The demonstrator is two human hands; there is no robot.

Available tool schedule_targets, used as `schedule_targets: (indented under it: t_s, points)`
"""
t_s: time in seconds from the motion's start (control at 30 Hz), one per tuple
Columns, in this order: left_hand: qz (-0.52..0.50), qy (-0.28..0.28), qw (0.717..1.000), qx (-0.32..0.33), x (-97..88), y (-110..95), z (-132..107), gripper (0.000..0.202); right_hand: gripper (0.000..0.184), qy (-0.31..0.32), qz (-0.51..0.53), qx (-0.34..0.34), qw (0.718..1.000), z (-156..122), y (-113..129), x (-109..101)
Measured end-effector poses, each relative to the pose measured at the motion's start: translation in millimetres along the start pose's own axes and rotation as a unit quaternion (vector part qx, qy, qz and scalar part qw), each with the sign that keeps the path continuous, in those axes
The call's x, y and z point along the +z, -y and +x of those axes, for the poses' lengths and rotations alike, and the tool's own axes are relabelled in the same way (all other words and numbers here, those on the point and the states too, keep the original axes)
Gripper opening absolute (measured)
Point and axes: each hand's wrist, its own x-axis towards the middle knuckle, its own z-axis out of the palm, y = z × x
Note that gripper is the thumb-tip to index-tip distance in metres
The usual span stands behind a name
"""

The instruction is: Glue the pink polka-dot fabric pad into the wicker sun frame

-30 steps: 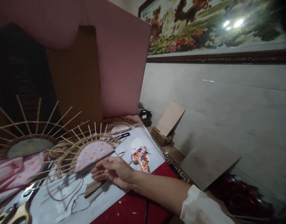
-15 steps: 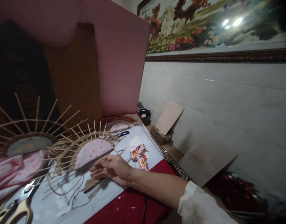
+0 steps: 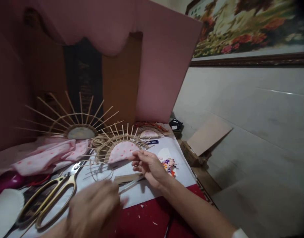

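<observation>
Indoors, a person's right hand (image 3: 148, 165) reaches across a white sheet (image 3: 181, 173) to a half-round wicker fan (image 3: 122, 150) lined with pink dotted cloth. Its loosely curled fingertips (image 3: 135, 156) meet the fan's right edge; whether they pinch it cannot be told. The blurred left hand (image 3: 95, 208) hovers beside gold scissors (image 3: 50, 195), fingers unclear. A patterned glue gun (image 3: 168, 163) lies just behind the right hand.

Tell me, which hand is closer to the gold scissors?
Left. The left hand, blurred, is just right of the gold scissors; the right hand is farther off, fingers at the pink dotted fan.
</observation>
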Motion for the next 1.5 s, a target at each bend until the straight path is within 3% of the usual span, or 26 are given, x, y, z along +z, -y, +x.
schedule_targets:
  t_s: [0.07,0.1,0.13,0.2,0.3,0.43,0.57,0.6,0.67,0.77,0.87,1.03,1.3,1.5]
  points:
    - [0.12,0.057,0.985,0.113,7.9,-2.1,24.7,0.011,0.016,-0.032,-0.036,-0.005,0.999,5.7,11.7,-3.5]
    - [0.192,0.065,0.961,0.186,8.9,-4.1,37.3,0.009,0.014,-0.047,-0.055,0.002,0.997,9.5,16.8,-5.3]
    - [0.266,0.052,0.926,0.265,7.9,-6.9,49.4,0.008,0.012,-0.057,-0.069,0.014,0.996,13.6,20.9,-6.9]
    - [0.334,-0.032,0.89,0.309,1.4,-13.9,70.2,0.011,0.008,-0.072,-0.08,0.033,0.994,21.4,25.6,-10.1]
    - [0.355,-0.08,0.899,0.245,-11.6,-23.9,91.8,0.015,0.004,-0.085,-0.077,0.046,0.992,27.8,23.9,-14.4]
    - [0.316,-0.073,0.928,0.181,-19.1,-26.5,100.2,0.016,0.003,-0.108,-0.069,0.061,0.99,24.2,15.0,-18.9]
    - [0.209,-0.007,0.967,0.143,-3.5,-20.5,82.2,0.012,0.008,-0.114,-0.05,0.092,0.988,19.2,9.7,-20.3]
    - [0.177,0.017,0.978,0.112,3.4,-19.0,74.5,0.01,0.01,-0.114,-0.04,0.101,0.988,19.2,8.8,-20.5]
    - [0.083,0.067,0.994,-0.028,17.9,-15.8,58.6,0.014,0.012,-0.115,-0.019,0.113,0.987,20.6,6.7,-21.0]
    - [-0.105,0.094,0.962,-0.232,35.4,-8.0,42.1,0.016,0.017,-0.127,0.004,0.112,0.986,24.2,2.7,-22.4]
    - [-0.218,0.04,0.907,-0.357,46.2,3.1,40.2,0.007,0.02,-0.135,0.033,0.097,0.986,26.8,-1.6,-23.0]
    - [-0.281,-0.057,0.884,-0.369,57.9,14.7,50.4,0.014,0.022,-0.132,0.068,0.09,0.985,29.6,-6.3,-22.6]
    - [-0.286,-0.073,0.889,-0.351,65.0,26.9,65.1,0.009,0.015,-0.116,0.089,0.094,0.985,33.5,-9.1,-26.9]
    - [-0.293,-0.068,0.903,-0.306,54.7,21.2,61.2,0.018,0.014,-0.133,0.07,-0.01,0.989,30.0,-5.2,-24.8]
